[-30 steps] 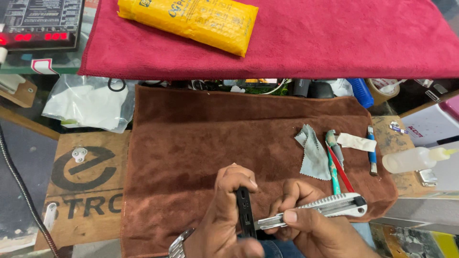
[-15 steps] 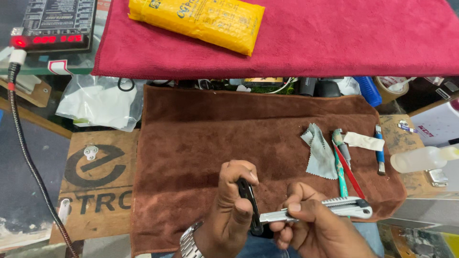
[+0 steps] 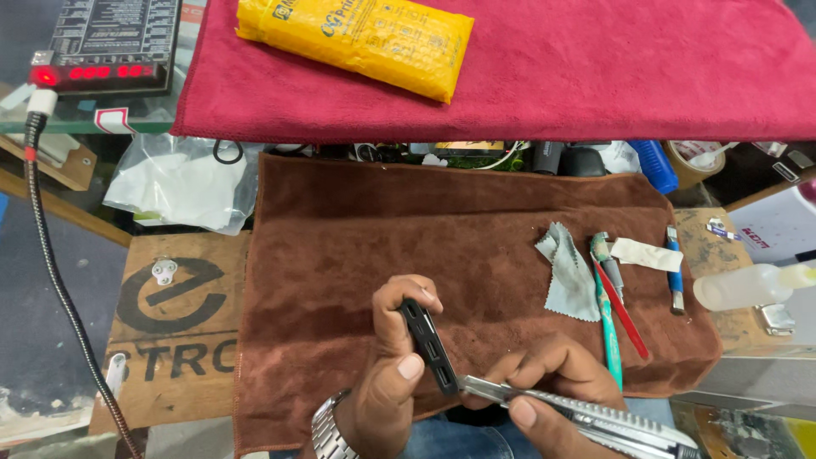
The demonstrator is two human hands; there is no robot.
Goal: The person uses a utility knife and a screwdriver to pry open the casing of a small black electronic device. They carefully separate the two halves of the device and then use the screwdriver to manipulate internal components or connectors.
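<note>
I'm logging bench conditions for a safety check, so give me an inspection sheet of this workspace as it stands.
Surface: brown towel spread on the bench; red towel on the shelf above.
Job's things: left hand grips a small black part edge-on; right hand holds a utility knife, blade tip at the part's lower end.
Clutter: grey cloth, green toothbrush, red tool, blue tool, clear bottle, yellow packet, plastic bag.
Grippers: both hands closed on their items.
Cables: braided cable down the left side.
Surroundings: device with red lights top left.
</note>
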